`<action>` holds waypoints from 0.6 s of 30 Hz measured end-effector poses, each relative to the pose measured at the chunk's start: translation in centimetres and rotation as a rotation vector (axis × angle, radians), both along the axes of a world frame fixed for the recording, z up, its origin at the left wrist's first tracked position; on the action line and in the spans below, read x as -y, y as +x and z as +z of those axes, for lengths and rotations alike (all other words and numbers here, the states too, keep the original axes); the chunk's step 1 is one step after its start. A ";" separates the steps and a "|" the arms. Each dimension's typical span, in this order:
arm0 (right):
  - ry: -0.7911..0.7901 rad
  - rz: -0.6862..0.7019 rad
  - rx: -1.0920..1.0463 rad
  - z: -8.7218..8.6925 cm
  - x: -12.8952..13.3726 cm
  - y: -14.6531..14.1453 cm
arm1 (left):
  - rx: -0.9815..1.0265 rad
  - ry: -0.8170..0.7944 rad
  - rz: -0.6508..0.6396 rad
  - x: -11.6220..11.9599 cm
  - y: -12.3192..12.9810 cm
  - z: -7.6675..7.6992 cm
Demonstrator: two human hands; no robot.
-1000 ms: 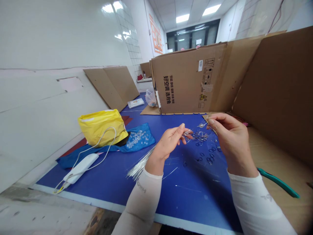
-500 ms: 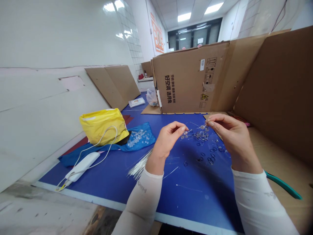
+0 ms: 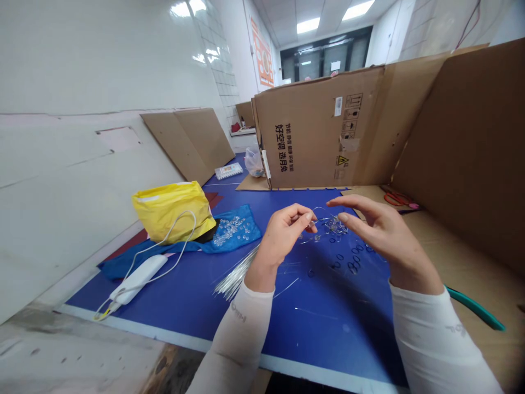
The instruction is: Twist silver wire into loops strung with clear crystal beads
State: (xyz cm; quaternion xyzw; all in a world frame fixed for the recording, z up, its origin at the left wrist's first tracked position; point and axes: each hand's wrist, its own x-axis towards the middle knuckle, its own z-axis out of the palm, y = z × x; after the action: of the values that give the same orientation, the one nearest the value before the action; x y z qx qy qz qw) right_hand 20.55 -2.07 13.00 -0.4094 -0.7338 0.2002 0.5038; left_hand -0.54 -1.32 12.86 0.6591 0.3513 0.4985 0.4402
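Note:
My left hand point(image 3: 285, 235) pinches the end of a thin wire strung with clear beads point(image 3: 330, 225), which hangs in a loose tangle above the blue mat point(image 3: 287, 328). My right hand point(image 3: 388, 235) is beside that tangle, its fingers apart and its fingertips close to the beads, holding nothing. Small clear rings point(image 3: 353, 262) lie on the mat under my right hand. A bundle of thin silvery wires point(image 3: 237, 278) lies below my left wrist, partly hidden by it. Clear beads point(image 3: 232, 231) are heaped on a blue cloth point(image 3: 241, 232).
A yellow bag point(image 3: 172, 213) sits behind a white power bank with a cable point(image 3: 137, 279). Green-handled pliers point(image 3: 476, 309) and red-handled scissors point(image 3: 396, 200) lie on cardboard to the right. Cardboard partitions point(image 3: 311, 131) stand behind the mat.
My right hand has let go of the beaded wire, and its fingers have spread apart. The wire's tangle now hangs nearer my left hand, which has shifted slightly down.

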 end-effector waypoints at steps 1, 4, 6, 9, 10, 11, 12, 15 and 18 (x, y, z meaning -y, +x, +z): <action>-0.007 0.011 0.018 -0.1 0.0 -0.1 | 0.004 -0.009 -0.018 0.0 0.0 0.0; -0.046 0.005 -0.020 -0.4 -0.1 -0.6 | 0.047 -0.053 -0.084 0.0 0.0 0.1; -0.071 0.001 -0.080 -0.6 -0.2 -0.7 | 0.083 -0.086 -0.128 0.1 -0.1 0.1; -0.124 0.022 -0.177 -0.7 -0.3 -0.8 | 0.117 -0.113 -0.154 0.3 -0.2 0.2; -0.147 0.028 -0.216 -0.7 -0.3 -0.9 | 0.123 -0.117 -0.153 0.3 -0.2 0.2; -0.170 0.030 -0.257 -0.7 -0.3 -0.9 | 0.127 -0.118 -0.149 0.4 -0.2 0.2; -0.193 0.030 -0.297 -0.6 -0.3 -0.9 | 0.129 -0.118 -0.145 0.4 -0.3 0.2; -0.233 0.014 -0.376 -0.6 -0.4 -1.0 | 0.115 -0.094 -0.133 0.5 -0.3 0.3; -0.222 -0.023 -0.405 -0.6 -0.5 -1.0 | 0.086 -0.063 -0.097 0.7 -0.3 0.4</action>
State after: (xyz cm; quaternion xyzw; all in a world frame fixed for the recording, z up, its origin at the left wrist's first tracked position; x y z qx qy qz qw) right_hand 19.55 -1.53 12.41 -0.4221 -0.5867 0.3520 0.5948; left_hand -0.87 -1.98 13.30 0.6389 0.3152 0.4933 0.4990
